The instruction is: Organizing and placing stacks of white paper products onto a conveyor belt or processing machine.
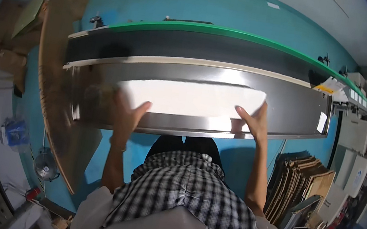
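Observation:
A long, plain white rectangular piece [190, 99], looking like a stack of sheets or a panel, lies level over the steel worktable [295, 114] in front of me. My left hand [130, 112] grips its left end, the thumb on the upper face and the other fingers hidden or blurred. At the opposite end my right hand [256, 120] closes on the white piece, thumb on top and fingers round the outer edge. Whether the piece touches the tabletop or is held just above it, I cannot tell.
Beyond the worktable runs a dark conveyor belt [194, 45] with a green rail [233, 33]. A tall brown board [54, 57] stands at the left, with a fan [46, 165] beyond it. Flattened cardboard [294, 185] is stacked at the right. Papers [331, 87] sit at the table's far right corner.

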